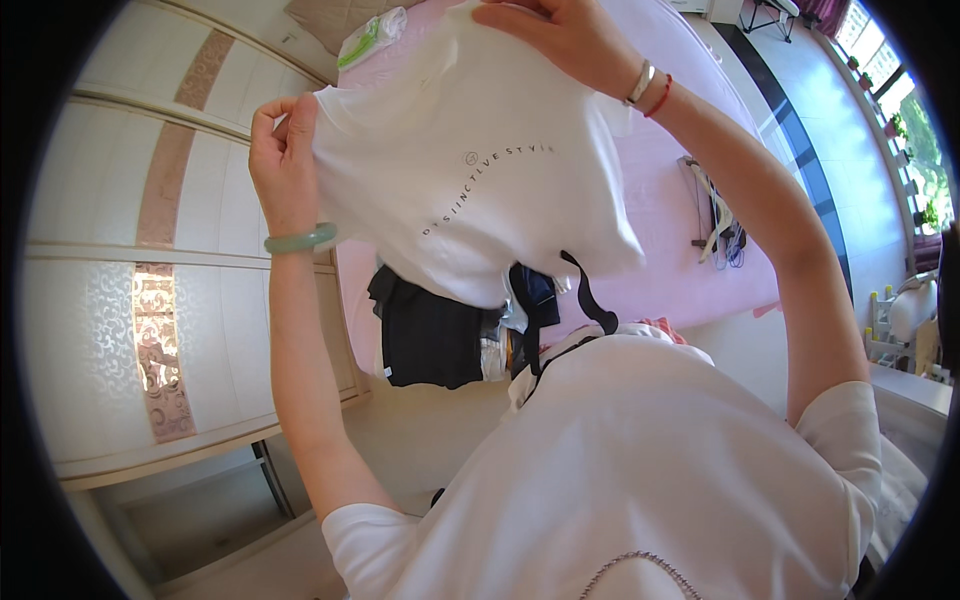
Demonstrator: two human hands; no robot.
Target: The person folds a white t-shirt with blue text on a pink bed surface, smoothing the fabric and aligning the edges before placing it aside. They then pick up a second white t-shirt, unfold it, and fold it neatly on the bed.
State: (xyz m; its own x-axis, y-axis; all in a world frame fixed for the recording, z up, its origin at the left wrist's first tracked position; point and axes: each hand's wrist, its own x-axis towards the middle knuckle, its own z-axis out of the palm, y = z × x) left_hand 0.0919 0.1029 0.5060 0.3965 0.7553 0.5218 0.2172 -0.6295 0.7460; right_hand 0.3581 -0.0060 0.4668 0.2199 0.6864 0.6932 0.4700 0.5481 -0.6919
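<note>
A white T-shirt point(490, 130) with a curved line of small dark lettering hangs spread between my two hands above the bed. My left hand point(285, 150), with a green bangle at its wrist, pinches the shirt's left edge. At the top, my right hand point(570, 35) grips the upper right part; a pale bangle and a red cord circle that wrist. Below the shirt's lower hem lies a folded black garment point(430, 335) at the near edge of the bed. Beside it are dark blue cloth point(535, 300) and a loose black strap point(590, 295), partly covered.
A pink-sheeted bed point(680, 270) stretches under the shirt. Several hangers point(712, 215) lie on its right part, and a white-and-green package point(372, 35) at its far left. A white wardrobe point(100, 180) lines the left side. A white rack point(905, 320) stands at the right.
</note>
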